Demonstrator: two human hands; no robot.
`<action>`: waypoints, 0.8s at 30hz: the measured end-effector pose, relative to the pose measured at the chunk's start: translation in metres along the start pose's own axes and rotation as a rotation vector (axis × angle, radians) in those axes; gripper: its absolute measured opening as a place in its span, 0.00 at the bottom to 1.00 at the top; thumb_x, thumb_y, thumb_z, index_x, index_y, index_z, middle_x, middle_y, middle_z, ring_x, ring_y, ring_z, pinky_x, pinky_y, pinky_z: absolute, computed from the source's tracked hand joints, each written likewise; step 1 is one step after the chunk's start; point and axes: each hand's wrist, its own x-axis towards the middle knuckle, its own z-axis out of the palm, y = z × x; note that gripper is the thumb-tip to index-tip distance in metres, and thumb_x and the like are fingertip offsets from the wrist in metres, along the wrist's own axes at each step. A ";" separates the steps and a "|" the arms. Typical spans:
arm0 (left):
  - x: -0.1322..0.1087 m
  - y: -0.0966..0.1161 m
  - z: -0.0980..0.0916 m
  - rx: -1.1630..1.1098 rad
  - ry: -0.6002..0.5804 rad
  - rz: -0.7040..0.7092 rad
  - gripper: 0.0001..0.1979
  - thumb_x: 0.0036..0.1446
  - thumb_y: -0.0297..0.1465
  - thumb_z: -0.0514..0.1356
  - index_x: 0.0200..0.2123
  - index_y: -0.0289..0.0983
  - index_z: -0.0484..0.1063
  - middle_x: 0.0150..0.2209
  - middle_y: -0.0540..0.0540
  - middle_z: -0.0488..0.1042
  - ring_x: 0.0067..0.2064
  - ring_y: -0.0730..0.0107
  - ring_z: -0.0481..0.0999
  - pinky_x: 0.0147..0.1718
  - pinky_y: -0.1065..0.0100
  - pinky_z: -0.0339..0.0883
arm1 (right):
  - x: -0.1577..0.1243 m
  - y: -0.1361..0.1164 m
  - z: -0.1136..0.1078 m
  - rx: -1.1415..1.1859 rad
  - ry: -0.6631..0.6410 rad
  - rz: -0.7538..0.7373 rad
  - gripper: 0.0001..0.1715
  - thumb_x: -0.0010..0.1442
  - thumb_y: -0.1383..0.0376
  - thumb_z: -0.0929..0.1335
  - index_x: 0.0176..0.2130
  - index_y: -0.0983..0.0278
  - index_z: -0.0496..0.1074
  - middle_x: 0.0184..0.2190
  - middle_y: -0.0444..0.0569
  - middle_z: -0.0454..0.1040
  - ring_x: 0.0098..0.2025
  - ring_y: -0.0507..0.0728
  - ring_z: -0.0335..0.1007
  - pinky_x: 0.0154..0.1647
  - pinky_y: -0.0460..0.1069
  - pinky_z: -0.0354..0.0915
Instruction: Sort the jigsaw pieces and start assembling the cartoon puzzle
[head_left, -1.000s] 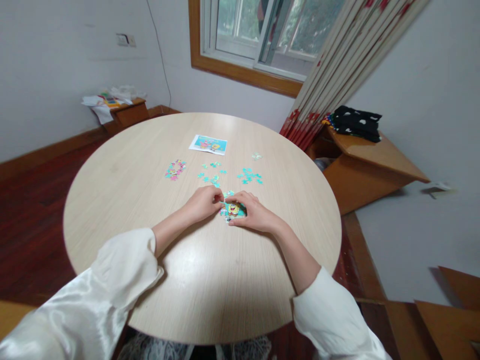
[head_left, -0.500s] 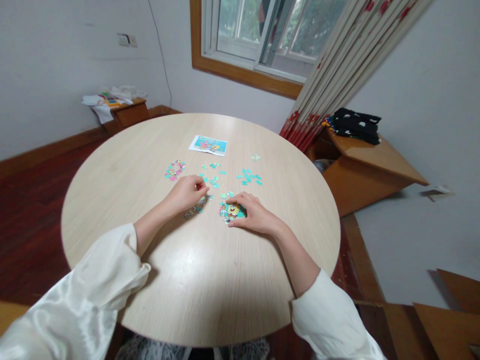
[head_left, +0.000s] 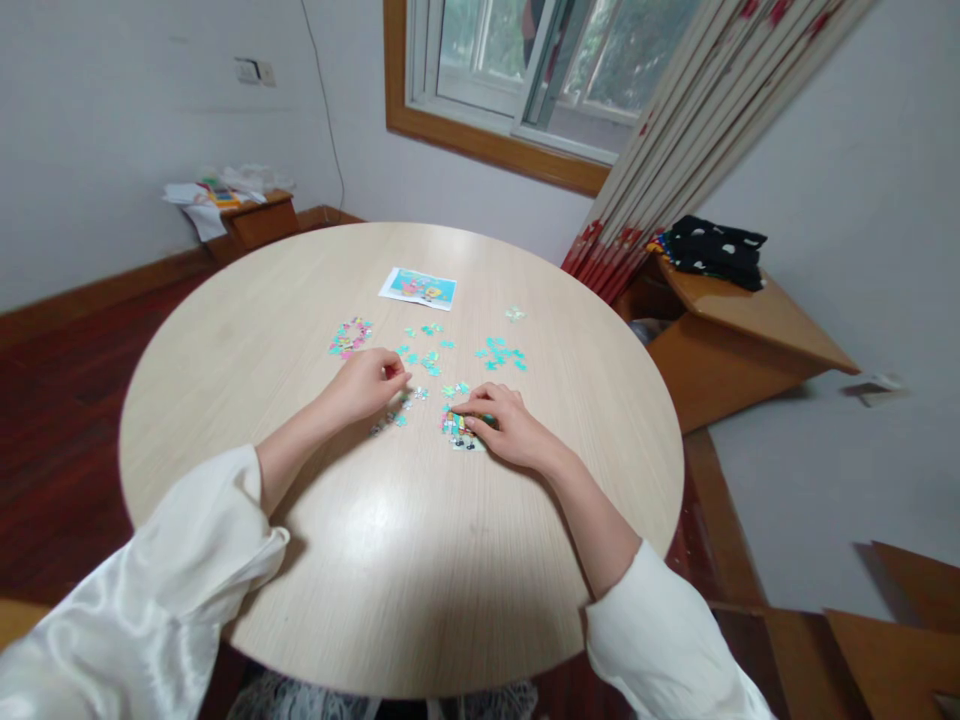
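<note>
My left hand [head_left: 371, 383] is closed in a pinch, thumb and index finger together; whatever lies between them is too small to make out. Beneath and beside it lie loose jigsaw pieces [head_left: 400, 412], partly covered by the hand. My right hand [head_left: 506, 425] rests over a joined jigsaw puzzle section [head_left: 457, 433] with a colourful cartoon picture, its bent thumb and index finger close together on the section. Those fingers hide much of the picture. A few turquoise pieces [head_left: 454, 389] lie just beyond the section.
A printed picture sheet [head_left: 418, 288] lies at the far side of the round table [head_left: 405, 570]. Pink and mixed pieces [head_left: 351, 338] form a left cluster, turquoise pieces [head_left: 501, 354] a right one. More loose pieces [head_left: 429, 362] lie between, and a pale group [head_left: 514, 314] farther back.
My right thumb has moved in from the near edge onto the puzzle section, covering the yellow cartoon figure. My left hand has shifted slightly left and stays pinched.
</note>
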 end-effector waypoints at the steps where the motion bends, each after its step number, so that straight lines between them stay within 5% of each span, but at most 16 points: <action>1: 0.000 0.000 0.000 0.001 0.000 -0.001 0.09 0.53 0.30 0.56 0.23 0.34 0.71 0.24 0.46 0.71 0.28 0.69 0.67 0.30 0.67 0.56 | 0.000 0.000 0.000 0.007 0.005 -0.002 0.15 0.63 0.66 0.65 0.49 0.55 0.75 0.43 0.50 0.70 0.49 0.59 0.63 0.53 0.57 0.54; 13: 0.001 -0.001 -0.001 -0.027 -0.037 -0.004 0.09 0.52 0.31 0.56 0.22 0.35 0.70 0.22 0.48 0.70 0.26 0.71 0.66 0.28 0.68 0.55 | 0.001 -0.001 -0.001 0.052 0.038 -0.004 0.17 0.63 0.68 0.63 0.47 0.57 0.75 0.44 0.50 0.69 0.50 0.58 0.62 0.54 0.57 0.54; 24: 0.002 -0.016 -0.009 -0.154 -0.217 -0.028 0.03 0.42 0.25 0.55 0.22 0.36 0.69 0.19 0.50 0.68 0.23 0.73 0.65 0.24 0.70 0.56 | 0.003 0.014 -0.002 0.047 0.125 0.063 0.17 0.63 0.69 0.61 0.44 0.58 0.76 0.42 0.50 0.71 0.48 0.59 0.64 0.52 0.58 0.56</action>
